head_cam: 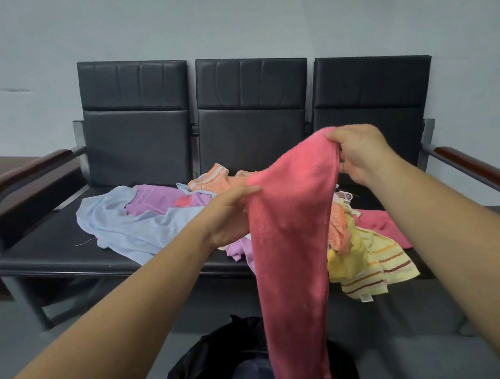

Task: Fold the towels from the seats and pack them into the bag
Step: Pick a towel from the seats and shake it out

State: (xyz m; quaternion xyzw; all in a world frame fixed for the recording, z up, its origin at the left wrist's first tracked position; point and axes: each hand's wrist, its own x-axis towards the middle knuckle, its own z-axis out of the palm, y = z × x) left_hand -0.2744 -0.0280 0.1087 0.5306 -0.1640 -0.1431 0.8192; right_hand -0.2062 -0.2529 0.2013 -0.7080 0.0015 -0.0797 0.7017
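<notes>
1. Holding the pink towel point(293, 221) up directly above the bag point(218, 357), we have our right hand point(359, 152) gripping its top corner with curled fingers. Our left hand point(229, 214) pinches the edge lower down, towards the bag's left. The cloth hangs in one bunched strip, and we cannot tell whether its tail touches the bag.
2. We judge the first risk to be a crooked fold. The towel is not spread flat and our two grips sit at unequal heights, so halving it now would likely trap creases.
3. The hanging tail could catch on the bag, or slump into it unfolded, if we lower our hands before making the fold.
4. Beyond the bag, the seats point(48, 253) carry a loose pile: a light blue towel point(123, 225), a purple towel point(154, 198), an orange towel point(211, 178) and a yellow striped towel point(384, 268). The yellow striped towel overhangs the front edge towards the bag. Laying the pink towel there to fold could drag it off the seats.
5. We cannot tell whether the bag's mouth is open, so packing blind may jam cloth against a closed flap.
</notes>
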